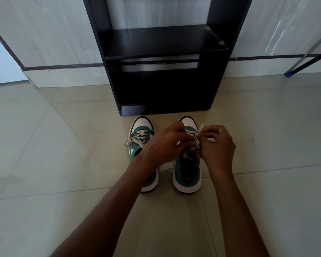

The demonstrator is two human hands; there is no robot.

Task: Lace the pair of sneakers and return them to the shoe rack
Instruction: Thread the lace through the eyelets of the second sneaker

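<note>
Head view. Two green-and-white sneakers stand side by side on the tiled floor [63, 164], toes pointing toward a dark shoe rack [165, 86] that stands against the wall just beyond them. The left sneaker [140, 138] has a cream lace crossed through its front eyelets, with loose ends trailing to its left side; its heel half is hidden under the left forearm. The right sneaker [186, 169] lies open at the tongue, its dark insole visible. The left hand [167, 145] is curled over the right sneaker's eyelet area, fingers closed on the right sneaker's lace [196, 139]. The right hand [218, 145] is closed in a pinch on the same lace, one short cream end [201, 126] sticking up above its thumb and forefinger. A blue-tipped pole [304, 58] leans at the far right.
</note>
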